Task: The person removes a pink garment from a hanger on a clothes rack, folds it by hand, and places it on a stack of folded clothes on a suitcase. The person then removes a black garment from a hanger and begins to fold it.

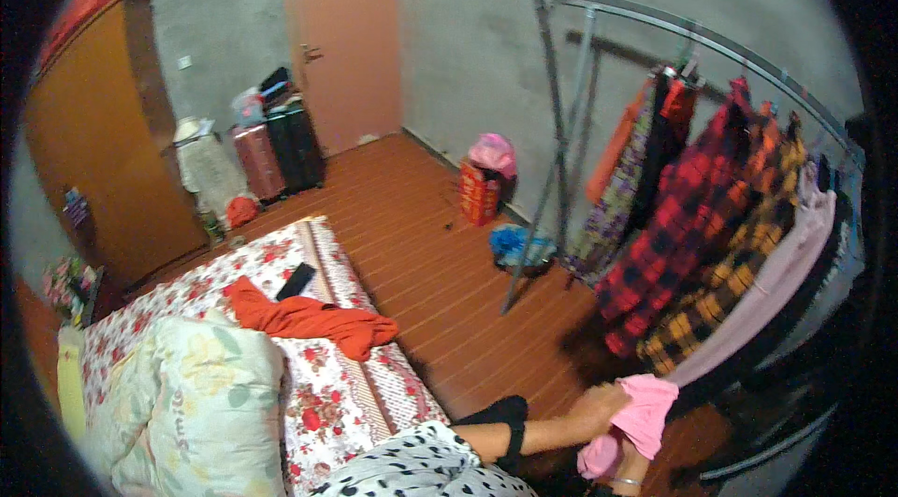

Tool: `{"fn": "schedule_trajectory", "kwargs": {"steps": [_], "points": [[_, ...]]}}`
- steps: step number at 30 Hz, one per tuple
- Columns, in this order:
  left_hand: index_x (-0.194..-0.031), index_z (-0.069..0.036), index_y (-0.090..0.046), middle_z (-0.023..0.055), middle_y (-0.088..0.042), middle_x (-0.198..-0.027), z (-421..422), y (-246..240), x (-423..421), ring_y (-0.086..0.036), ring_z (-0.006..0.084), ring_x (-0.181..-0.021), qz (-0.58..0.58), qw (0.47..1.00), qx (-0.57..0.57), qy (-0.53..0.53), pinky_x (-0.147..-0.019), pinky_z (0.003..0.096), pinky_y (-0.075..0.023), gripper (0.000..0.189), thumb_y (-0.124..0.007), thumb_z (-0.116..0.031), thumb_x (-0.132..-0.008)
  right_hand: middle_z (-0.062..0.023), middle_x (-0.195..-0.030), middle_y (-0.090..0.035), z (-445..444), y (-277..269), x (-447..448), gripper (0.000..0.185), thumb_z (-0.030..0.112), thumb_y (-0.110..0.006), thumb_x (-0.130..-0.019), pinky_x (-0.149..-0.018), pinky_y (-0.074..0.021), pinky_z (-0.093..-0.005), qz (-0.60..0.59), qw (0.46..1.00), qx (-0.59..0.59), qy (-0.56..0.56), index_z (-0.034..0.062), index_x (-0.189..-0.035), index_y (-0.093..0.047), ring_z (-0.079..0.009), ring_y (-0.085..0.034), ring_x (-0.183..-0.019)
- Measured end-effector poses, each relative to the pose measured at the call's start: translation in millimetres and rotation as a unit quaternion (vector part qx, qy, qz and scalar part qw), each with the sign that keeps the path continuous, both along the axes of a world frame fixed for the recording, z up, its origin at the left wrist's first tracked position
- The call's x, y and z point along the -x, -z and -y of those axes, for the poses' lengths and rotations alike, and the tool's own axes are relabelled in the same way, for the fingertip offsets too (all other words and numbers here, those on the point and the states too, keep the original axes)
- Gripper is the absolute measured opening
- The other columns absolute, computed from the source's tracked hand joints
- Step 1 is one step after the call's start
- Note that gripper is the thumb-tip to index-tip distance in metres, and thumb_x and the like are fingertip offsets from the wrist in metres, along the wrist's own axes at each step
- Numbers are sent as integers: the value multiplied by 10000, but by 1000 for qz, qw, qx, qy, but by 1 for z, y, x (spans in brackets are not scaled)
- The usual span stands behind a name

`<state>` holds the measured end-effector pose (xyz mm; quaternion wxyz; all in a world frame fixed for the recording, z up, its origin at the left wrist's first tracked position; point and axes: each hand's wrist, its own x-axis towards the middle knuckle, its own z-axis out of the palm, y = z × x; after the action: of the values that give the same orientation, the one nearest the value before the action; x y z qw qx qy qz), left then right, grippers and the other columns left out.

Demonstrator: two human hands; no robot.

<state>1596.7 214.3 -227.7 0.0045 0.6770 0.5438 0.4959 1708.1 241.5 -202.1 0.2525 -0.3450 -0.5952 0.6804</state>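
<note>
At the lower right, a pink cloth [649, 413] is bunched between my two hands, beside the lower ends of the hanging clothes. My left hand [602, 410] grips its upper left part, with a dark band round that forearm. My right hand [626, 453] is mostly covered by the cloth; a bracelet shows at its wrist. A smaller pink part [598, 457] hangs at the lower left, between the hands. On the bed to the left lie an orange-red garment [316, 322] and a black phone [296, 282].
A metal clothes rack [659, 16] with plaid shirts [687, 216] stands at right. The floral bed [330, 420] holds a pale quilt [210, 399]. A red bag [479, 194] and blue bag [519, 248] stand on the floor; suitcases [291, 150] and a wardrobe [105, 146] are farther back.
</note>
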Motion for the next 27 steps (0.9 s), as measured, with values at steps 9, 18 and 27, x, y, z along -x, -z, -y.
{"fn": "schedule_trajectory", "kwargs": {"steps": [9, 18, 27], "points": [[-887, 9, -563, 87, -596, -745, 4, -21, -7, -525, 142, -649, 208, 874, 260, 354, -587, 301, -452, 175, -499, -125, -794, -79, -890, -578, -12, 8, -11, 207, 87, -510, -844, -741, -459, -307, -42, 999, 23, -18, 0, -1031, -528, -191, -559, -790], [-983, 10, -558, 73, -594, -909, 18, -12, -21, -555, 167, -804, 109, 764, 483, 415, -718, 286, -450, 225, -509, -149, -832, -88, -880, -584, -2, 18, -22, 193, 75, -501, -847, -747, -471, -321, -44, 996, 68, -27, -11, -1016, -534, -202, -573, -784], [-1058, 26, -515, 164, -584, -1006, -18, -25, 67, -590, 256, -907, 690, 596, 313, 264, -824, 384, -478, 267, -451, -164, -881, -97, -871, -591, -11, 14, -34, 180, 64, -492, -850, -754, -483, -335, -111, 987, 111, -39, -21, -1001, -539, -214, -588, -778]]}}
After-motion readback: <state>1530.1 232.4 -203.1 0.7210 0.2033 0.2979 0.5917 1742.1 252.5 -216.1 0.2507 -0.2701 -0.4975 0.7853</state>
